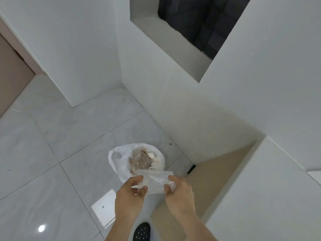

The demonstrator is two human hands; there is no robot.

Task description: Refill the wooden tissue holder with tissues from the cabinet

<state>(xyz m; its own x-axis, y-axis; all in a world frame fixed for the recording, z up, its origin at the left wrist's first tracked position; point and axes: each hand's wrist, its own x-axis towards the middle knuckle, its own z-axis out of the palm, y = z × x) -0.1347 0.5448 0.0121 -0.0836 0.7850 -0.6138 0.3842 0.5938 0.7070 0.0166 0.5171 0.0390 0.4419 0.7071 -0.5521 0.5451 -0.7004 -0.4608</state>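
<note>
A clear plastic tissue wrapper [153, 180] is held between both hands low in the head view. My left hand [129, 193] pinches its left end, and my right hand [178, 192] grips its right end. Whether tissues remain inside the wrapper is unclear. Just beyond the hands, a bin lined with a white bag [119, 162] stands on the floor, with brownish plastic and crumpled paper waste [141, 160] inside. The wooden tissue holder is not in view.
Grey marble floor tiles [52, 153] spread to the left. White walls [191, 110] and a recessed dark opening [199, 23] rise behind the bin. A beige recess [217, 180] under a white surface sits at right. A black slipper [141, 232] shows at the bottom.
</note>
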